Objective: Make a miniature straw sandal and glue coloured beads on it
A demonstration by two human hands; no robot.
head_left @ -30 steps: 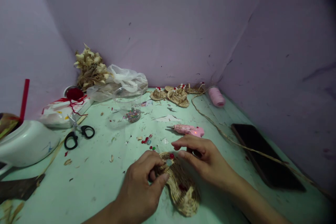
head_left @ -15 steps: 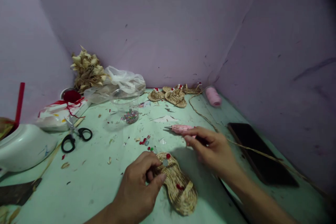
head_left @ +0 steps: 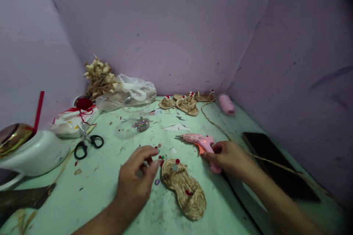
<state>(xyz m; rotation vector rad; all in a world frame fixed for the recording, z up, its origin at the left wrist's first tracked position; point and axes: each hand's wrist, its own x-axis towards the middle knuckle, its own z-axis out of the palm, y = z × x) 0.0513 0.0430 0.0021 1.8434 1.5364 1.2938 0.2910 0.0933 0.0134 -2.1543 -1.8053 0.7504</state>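
Note:
A woven straw slipper sole (head_left: 190,194) lies on the table, with a red bead (head_left: 177,161) and a pale flat gem (head_left: 174,167) at its far end and more red beads by the strap at the near end. My left hand (head_left: 136,174) hovers just left of it, fingers curled, thumb and forefinger apart with nothing visible between them. Loose red and green beads (head_left: 161,158) lie by its fingertips, and a purple gem (head_left: 157,182) sits below. My right hand (head_left: 228,158) grips the handle of a pink hot glue gun (head_left: 197,139), whose nozzle points left and orange trigger shows.
Finished-looking small straw slippers (head_left: 187,106) stand at the back wall, near a pink thread spool (head_left: 226,104). A phone (head_left: 278,165) lies right, crossed by a straw cord. Leftward are scissors (head_left: 85,147), a white pot (head_left: 48,154) and a clear cup of beads (head_left: 142,124).
My left hand has left the sole and shifted left toward the loose beads. My right hand has moved down and turned the glue gun, so its handle and trigger now show.

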